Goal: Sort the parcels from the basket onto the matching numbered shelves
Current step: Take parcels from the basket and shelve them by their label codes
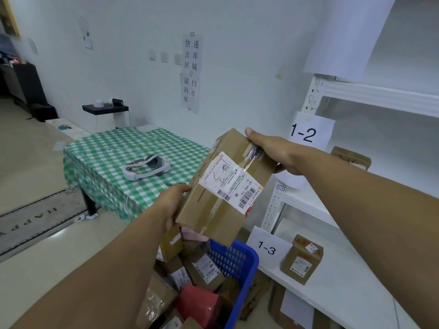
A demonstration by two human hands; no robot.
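- Parcel (228,186) is mid-frame, tilted, held clear above the blue basket (237,260) at lower centre; its label (231,182) faces the camera.
- Grip: left hand (171,205) curls round the lower-left edge, and right hand (273,150) clamps the upper-right end, thumb on top.
- Risk: the handwritten mark on the label is unreadable from here. A misread sends it to the wrong level, 1-2 tag (306,134) vs 1-3 tag (267,248), right of frame.
- Risk: glossy tape under the right hand could slip once one hand releases.
- Risk: the box (301,257) on the lower shelf (344,286) could get knocked during placement.
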